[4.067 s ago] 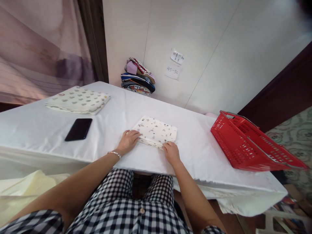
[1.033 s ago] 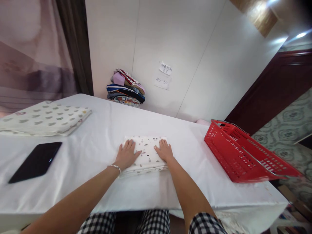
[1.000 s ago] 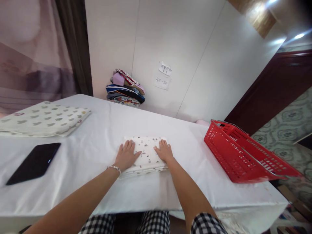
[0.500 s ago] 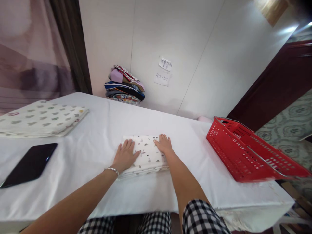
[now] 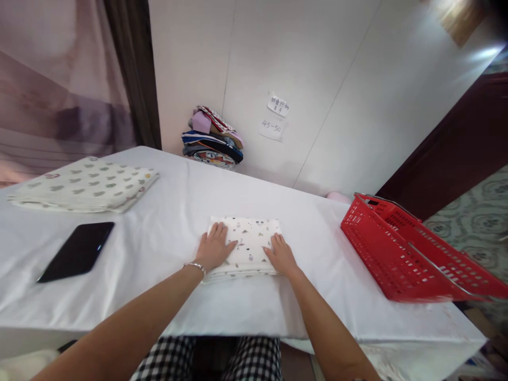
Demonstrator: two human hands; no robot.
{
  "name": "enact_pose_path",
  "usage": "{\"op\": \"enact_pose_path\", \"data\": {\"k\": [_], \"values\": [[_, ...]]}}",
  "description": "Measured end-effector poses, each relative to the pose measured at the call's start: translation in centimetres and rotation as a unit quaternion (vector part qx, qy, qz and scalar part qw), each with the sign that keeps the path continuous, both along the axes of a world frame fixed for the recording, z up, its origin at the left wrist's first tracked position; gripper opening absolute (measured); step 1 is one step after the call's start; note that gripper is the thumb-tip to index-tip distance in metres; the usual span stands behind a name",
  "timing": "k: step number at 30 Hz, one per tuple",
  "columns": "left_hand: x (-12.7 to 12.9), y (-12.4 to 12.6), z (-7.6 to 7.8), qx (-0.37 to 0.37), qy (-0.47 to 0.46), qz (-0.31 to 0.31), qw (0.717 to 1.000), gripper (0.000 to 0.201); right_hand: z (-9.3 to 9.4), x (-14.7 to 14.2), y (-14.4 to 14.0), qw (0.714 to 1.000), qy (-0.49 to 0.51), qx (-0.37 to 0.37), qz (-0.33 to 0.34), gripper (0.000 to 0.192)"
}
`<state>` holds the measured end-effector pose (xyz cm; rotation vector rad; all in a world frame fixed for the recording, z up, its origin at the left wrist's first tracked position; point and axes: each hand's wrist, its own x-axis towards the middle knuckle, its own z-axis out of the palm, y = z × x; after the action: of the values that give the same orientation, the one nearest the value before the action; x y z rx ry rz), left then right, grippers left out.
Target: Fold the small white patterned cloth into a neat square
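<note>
The near part of the folded printed cloth (image 5: 248, 244) is covered by both hands, so its front corners cannot be seen, and only its stacked layers show as thin edges along the front between the wrists. The writing on the paper notes (image 5: 274, 116) taped to the wall is too small to read apart from some numbers, and the red basket (image 5: 400, 254) runs out of view at the right edge. The cloth lies flat on the white table (image 5: 166, 233), straight ahead of the person and near the front edge, under both palms. The left hand (image 5: 215, 248) rests palm down on the cloth's left half, fingers spread and pointing away, a thin bracelet on its wrist. The right hand (image 5: 281, 255) lies flat on the right half, fingers together and angled slightly inward. The hands sit apart, open, gripping nothing. Both forearms reach forward from below and converge toward the cloth
</note>
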<state>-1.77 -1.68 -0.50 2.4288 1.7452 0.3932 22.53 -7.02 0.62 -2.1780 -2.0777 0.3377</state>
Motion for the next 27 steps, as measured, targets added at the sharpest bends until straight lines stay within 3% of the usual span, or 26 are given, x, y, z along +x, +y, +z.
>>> {"op": "enact_pose_path", "data": {"k": [14,22,27], "values": [[-0.1,0.1,0.7,-0.023,-0.003,0.002,1.000,0.069,-0.4,-0.9,-1.3,0.983,-0.101,0.155,0.022,0.053],[-0.6,0.5,0.6,-0.033,-0.070,0.006,0.997,0.060,-0.6,-0.5,-1.0,0.988,-0.063,0.139,0.019,0.046],[-2.0,0.1,-0.2,-0.022,-0.148,0.055,0.987,0.055,-0.5,-0.4,-1.1,0.985,-0.067,0.158,0.027,0.040]]}}
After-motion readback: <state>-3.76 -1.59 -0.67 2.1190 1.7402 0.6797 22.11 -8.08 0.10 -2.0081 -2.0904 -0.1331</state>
